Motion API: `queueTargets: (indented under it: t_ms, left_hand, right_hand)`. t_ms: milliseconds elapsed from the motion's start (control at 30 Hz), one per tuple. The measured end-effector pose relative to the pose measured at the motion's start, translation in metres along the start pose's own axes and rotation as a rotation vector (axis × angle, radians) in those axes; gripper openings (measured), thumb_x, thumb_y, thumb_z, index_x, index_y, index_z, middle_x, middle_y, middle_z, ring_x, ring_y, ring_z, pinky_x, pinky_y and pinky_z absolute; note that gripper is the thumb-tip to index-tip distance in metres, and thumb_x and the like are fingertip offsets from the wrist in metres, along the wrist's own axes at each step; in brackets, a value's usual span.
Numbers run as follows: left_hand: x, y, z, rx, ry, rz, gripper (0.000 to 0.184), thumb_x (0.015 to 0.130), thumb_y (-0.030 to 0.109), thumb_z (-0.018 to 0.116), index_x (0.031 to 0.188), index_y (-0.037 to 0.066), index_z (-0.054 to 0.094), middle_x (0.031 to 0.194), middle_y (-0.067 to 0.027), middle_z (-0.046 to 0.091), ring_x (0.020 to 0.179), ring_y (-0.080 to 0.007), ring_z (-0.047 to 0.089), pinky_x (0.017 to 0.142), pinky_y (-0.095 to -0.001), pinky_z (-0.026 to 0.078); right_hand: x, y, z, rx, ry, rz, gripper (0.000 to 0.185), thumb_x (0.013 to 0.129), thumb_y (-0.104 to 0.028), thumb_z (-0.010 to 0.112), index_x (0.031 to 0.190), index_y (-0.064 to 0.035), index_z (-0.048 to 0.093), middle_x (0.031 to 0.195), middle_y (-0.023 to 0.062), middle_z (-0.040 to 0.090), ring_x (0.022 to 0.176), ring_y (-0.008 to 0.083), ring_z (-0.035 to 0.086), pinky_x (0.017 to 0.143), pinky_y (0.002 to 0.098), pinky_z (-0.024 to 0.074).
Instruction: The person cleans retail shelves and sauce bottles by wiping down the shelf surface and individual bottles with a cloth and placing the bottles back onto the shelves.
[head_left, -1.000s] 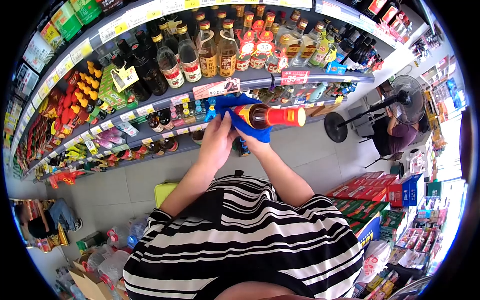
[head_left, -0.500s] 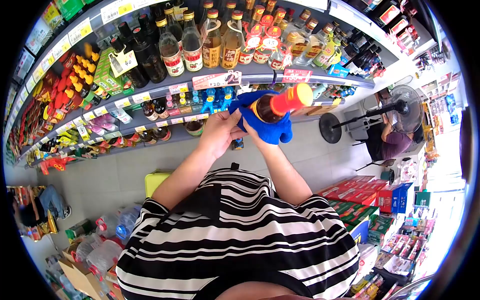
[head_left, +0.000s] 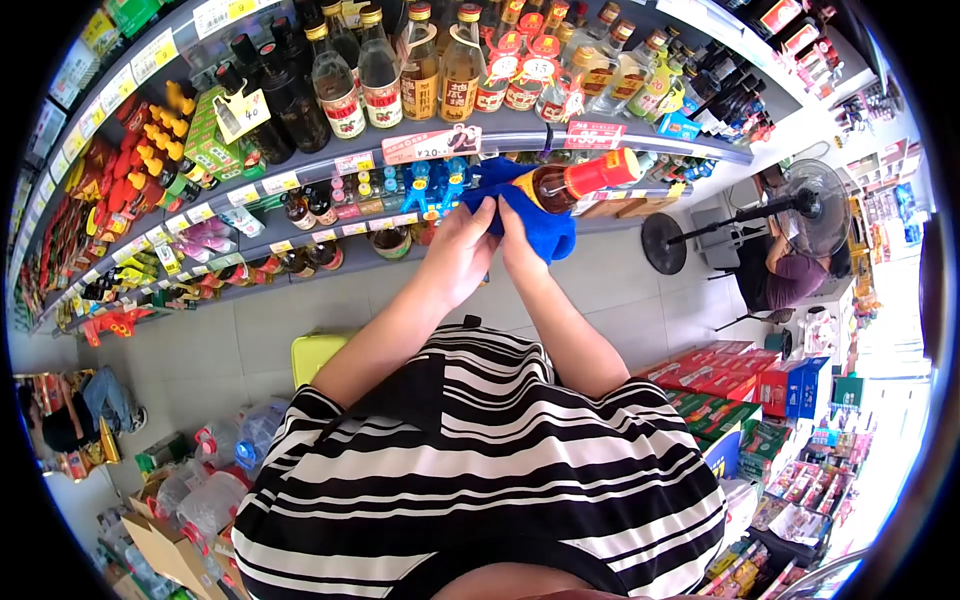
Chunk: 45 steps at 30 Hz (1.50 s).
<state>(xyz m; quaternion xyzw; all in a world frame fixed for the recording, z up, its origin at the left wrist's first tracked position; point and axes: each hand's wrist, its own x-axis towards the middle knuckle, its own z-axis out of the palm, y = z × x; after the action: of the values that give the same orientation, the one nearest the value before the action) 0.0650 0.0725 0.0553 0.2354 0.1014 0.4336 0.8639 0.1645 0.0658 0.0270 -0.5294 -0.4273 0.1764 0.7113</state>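
A dark brown glass bottle [head_left: 552, 188] with a red neck and cap is wrapped in a blue cloth [head_left: 545, 232] in front of the shelves. It leans over, its cap pointing to the right. My right hand [head_left: 523, 240] is closed around the cloth and the bottle's body, thumb on top. Close beside it, my left hand [head_left: 458, 250] is closed on the cloth at the bottle's other end, its thumb pressed against the fabric. The cloth and my fingers hide the bottle's label and base.
Shelves ahead carry several liquor bottles [head_left: 420, 75] above a price-tag rail [head_left: 330, 165]. A standing fan [head_left: 812, 205] and a seated person [head_left: 795, 270] are at right. Red boxes [head_left: 715, 372] are stacked to my right; large plastic jugs [head_left: 215, 500] and a yellow-green object [head_left: 318, 358] are at left.
The bottle has tipped further toward level, its cap moving up and to the right. My hands have risen slightly toward the shelf, and my left thumb has shifted along the cloth.
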Motion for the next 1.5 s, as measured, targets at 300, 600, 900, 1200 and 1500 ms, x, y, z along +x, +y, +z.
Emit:
queueTargets:
  t_ms: [300, 600, 900, 1200, 1500]
  left_hand:
    - [-0.002, 0.005, -0.014, -0.363, -0.253, -0.048, 0.037, 0.089, 0.041, 0.044, 0.097, 0.005, 0.050, 0.100, -0.0058, 0.055, 0.103, -0.0184, 0.048, 0.093, -0.0308, 0.035]
    - [-0.022, 0.003, 0.040, 0.192, 0.202, 0.113, 0.060, 0.093, 0.040, 0.039, 0.133, -0.004, 0.035, 0.141, -0.0181, 0.035, 0.134, -0.0236, 0.027, 0.111, -0.0307, 0.017]
    - [0.019, 0.022, 0.028, 1.893, 0.034, 0.851, 0.060, 0.089, 0.037, 0.049, 0.123, -0.013, 0.040, 0.121, -0.0329, 0.046, 0.110, -0.0451, 0.046, 0.096, -0.0464, 0.036]
    - [0.010, 0.030, 0.021, 2.150, -0.161, 0.892, 0.064, 0.089, 0.040, 0.048, 0.132, -0.006, 0.036, 0.140, -0.0231, 0.033, 0.128, -0.0438, 0.030, 0.106, -0.0500, 0.027]
    - [0.009, 0.039, 0.043, 2.203, -0.051, 0.819, 0.068, 0.092, 0.048, 0.039, 0.140, 0.002, 0.029, 0.147, -0.0166, 0.024, 0.136, -0.0361, 0.020, 0.109, -0.0523, 0.017]
  right_hand:
    - [0.022, 0.005, 0.006, 0.332, 0.080, 0.511, 0.032, 0.081, -0.020, 0.067, 0.103, 0.0006, 0.056, 0.099, 0.0073, 0.059, 0.091, 0.0169, 0.057, 0.080, 0.0320, 0.0470]
    - [0.033, -0.032, 0.024, 0.761, 0.127, 0.762, 0.028, 0.086, -0.033, 0.055, 0.095, -0.0071, 0.057, 0.088, 0.0049, 0.061, 0.078, 0.0167, 0.059, 0.073, 0.0315, 0.0492]
    - [0.019, -0.004, 0.021, 1.105, -0.104, 0.762, 0.052, 0.088, -0.053, 0.041, 0.121, -0.0135, 0.051, 0.120, 0.0079, 0.054, 0.111, 0.0245, 0.050, 0.098, 0.0413, 0.0387]
    - [0.009, -0.009, 0.017, 1.527, -0.313, 0.804, 0.051, 0.093, -0.048, 0.040, 0.131, -0.0142, 0.041, 0.133, 0.0074, 0.045, 0.122, 0.0249, 0.044, 0.105, 0.0432, 0.0347]
    - [0.001, -0.032, 0.030, 1.483, -0.328, 0.871, 0.053, 0.095, -0.046, 0.038, 0.137, -0.0145, 0.033, 0.140, 0.0079, 0.037, 0.128, 0.0256, 0.037, 0.107, 0.0437, 0.0307]
